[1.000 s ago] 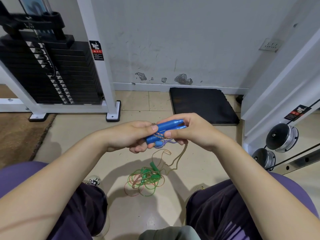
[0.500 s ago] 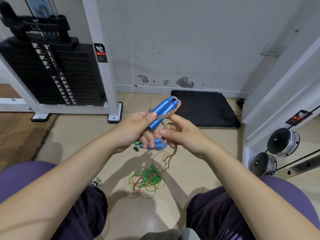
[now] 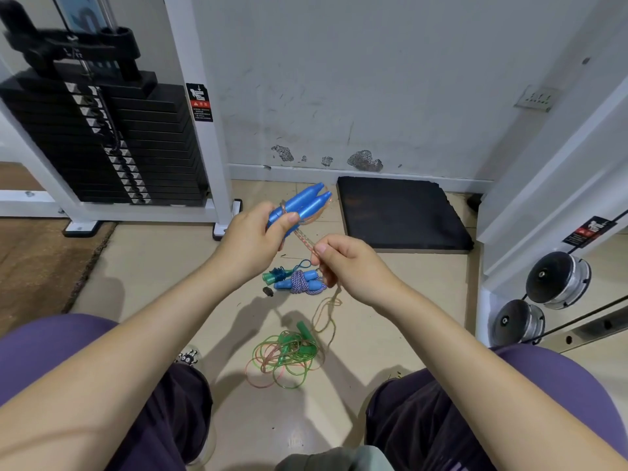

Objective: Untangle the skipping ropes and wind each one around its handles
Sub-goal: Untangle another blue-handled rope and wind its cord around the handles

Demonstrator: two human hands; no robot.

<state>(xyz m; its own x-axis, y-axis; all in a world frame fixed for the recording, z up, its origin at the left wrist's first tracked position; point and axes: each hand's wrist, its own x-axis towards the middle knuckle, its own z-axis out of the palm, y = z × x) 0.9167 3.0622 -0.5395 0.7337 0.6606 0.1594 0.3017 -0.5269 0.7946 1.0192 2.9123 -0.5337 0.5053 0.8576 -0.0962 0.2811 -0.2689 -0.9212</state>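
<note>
My left hand (image 3: pixel 253 241) grips two blue handles (image 3: pixel 304 205) held side by side, tips pointing up and away. A clear orange rope (image 3: pixel 305 240) loops round the handles and runs down to my right hand (image 3: pixel 348 265), which pinches it. From there the rope hangs to the floor (image 3: pixel 153 266), into a tangle with a green rope (image 3: pixel 287 356). Behind my hands, a wound bundle with blue handles and a purple-white cord (image 3: pixel 300 283) lies on the floor, and a small green-handled bundle (image 3: pixel 276 275) rests beside it.
A black weight stack in a white frame (image 3: pixel 112 141) stands at the back left. A black mat (image 3: pixel 401 215) lies against the wall. Metal weights (image 3: pixel 557 278) sit on a rack at the right. A brown carpet (image 3: pixel 30 266) borders the left. My knees frame the floor area.
My left hand has raised the blue handles and tilted their tips upward. My right hand has dropped lower and to the right, drawing the orange rope taut from the handles.
</note>
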